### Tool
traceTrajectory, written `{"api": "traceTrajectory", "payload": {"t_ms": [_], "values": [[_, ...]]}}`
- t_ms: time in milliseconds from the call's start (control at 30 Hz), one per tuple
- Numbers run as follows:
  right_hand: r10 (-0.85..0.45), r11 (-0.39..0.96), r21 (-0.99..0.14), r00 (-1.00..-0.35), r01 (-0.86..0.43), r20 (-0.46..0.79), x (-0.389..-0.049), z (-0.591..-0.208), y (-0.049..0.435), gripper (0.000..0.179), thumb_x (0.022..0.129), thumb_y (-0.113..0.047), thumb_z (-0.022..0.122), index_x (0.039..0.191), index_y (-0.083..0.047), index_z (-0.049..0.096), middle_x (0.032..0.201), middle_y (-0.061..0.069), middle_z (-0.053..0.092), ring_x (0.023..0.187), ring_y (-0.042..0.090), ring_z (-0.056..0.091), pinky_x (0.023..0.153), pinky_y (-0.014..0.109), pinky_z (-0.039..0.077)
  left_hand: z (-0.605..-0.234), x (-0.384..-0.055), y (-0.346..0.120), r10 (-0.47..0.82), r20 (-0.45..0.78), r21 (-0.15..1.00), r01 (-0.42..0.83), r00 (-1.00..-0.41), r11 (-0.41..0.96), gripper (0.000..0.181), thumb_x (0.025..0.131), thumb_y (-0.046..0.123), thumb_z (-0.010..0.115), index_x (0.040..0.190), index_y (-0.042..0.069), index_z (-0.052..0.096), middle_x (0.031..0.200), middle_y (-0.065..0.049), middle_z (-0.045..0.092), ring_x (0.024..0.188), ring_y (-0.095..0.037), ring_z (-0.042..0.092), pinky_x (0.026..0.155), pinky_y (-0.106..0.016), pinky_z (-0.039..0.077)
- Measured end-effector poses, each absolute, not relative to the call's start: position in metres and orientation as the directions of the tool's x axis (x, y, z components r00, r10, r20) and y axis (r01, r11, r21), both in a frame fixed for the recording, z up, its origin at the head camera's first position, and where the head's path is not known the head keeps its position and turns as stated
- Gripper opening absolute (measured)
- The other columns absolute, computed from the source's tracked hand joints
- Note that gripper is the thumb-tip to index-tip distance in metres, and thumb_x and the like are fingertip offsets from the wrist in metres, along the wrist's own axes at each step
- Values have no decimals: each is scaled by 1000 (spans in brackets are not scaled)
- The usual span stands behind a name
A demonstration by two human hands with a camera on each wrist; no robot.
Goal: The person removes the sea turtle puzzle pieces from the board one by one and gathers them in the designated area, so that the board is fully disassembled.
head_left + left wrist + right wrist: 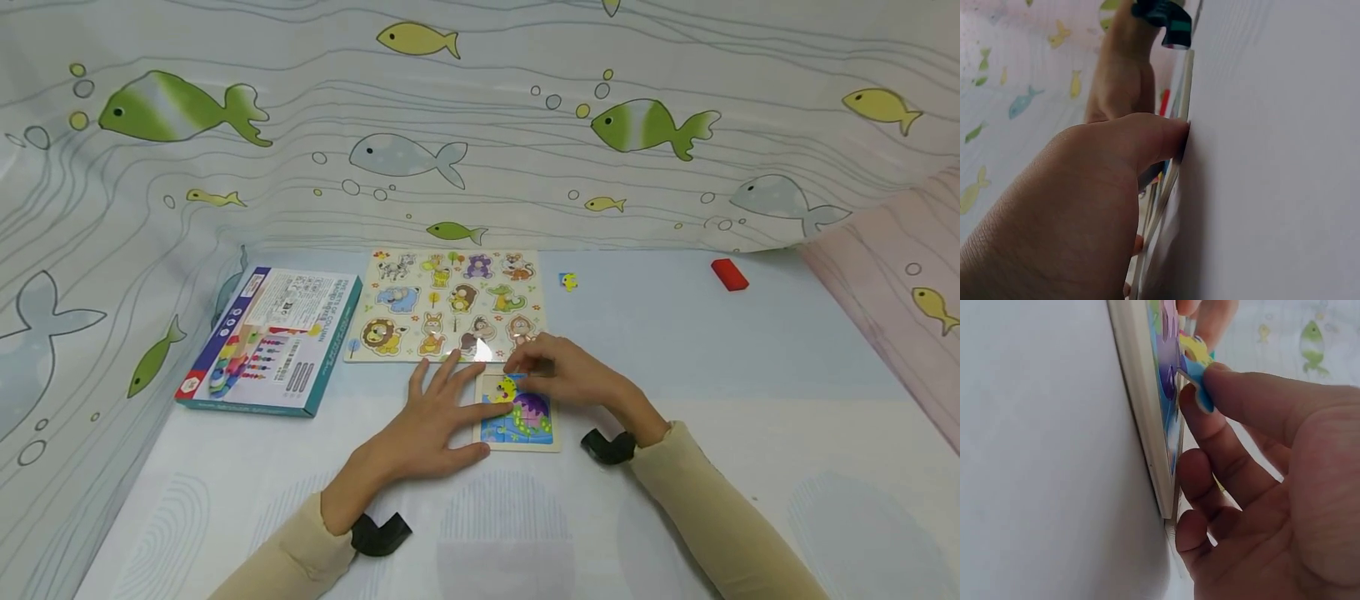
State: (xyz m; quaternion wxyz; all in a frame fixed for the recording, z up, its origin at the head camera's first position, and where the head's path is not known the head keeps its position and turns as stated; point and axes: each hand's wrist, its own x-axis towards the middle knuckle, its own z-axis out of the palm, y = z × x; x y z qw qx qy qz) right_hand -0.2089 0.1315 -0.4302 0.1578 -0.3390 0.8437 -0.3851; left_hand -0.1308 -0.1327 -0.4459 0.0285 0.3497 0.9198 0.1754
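A small jigsaw puzzle in a pale wooden frame (555, 447) lies in front of the person, showing a purple and yellow picture on blue. Across its left side the left hand (431, 427) spreads its fingers, with index finger over the picture and thumb (1163, 139) at the frame's near edge. Thumb and index finger of the right hand (573, 377) pinch a blue and yellow puzzle piece (1196, 369), tilted over the puzzle's far right part. The right hand's other fingers are bent beside the frame. Fingers partly hide the puzzle's upper section in the head view.
Right behind the puzzle lies an animal puzzle board (411, 320), with a boxed toy set (281, 342) to its left. A loose yellow and blue puzzle piece (567, 282) sits right of the board. Farther right is a red block (729, 274). Fish-printed cloth (517, 192) rises behind.
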Motion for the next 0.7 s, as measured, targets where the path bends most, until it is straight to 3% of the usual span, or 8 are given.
{"api": "traceTrajectory", "payload": {"t_ms": [200, 433, 700], "values": [[-692, 433, -792, -722, -431, 15, -209, -431, 134, 16, 95, -12, 71, 110, -16, 74, 111, -2, 73, 93, 14, 58, 84, 27, 50, -445, -130, -132, 648, 76, 349, 629, -758, 695, 52, 95, 57, 57, 146, 47, 52, 168, -9, 27, 159, -43, 4, 117, -74, 1], [-733, 472, -711, -681, -522, 14, -209, -429, 132, 23, 91, -13, 76, 114, -15, 75, 104, -2, 70, 92, 14, 55, 86, 31, 48, -447, -129, -131, 655, 87, 344, 640, -751, 687, 54, 96, 52, 56, 149, 46, 49, 170, -9, 23, 158, -45, 2, 117, -76, 0], [-711, 473, -731, -703, -492, 14, -208, -429, 132, 26, 91, -12, 77, 117, -15, 76, 106, -2, 73, 91, 13, 57, 84, 28, 49, -447, -128, -130, 659, 59, 333, 637, -750, 695, 53, 98, 51, 52, 150, 47, 46, 171, 6, 20, 159, -44, 0, 115, -78, 0]]}}
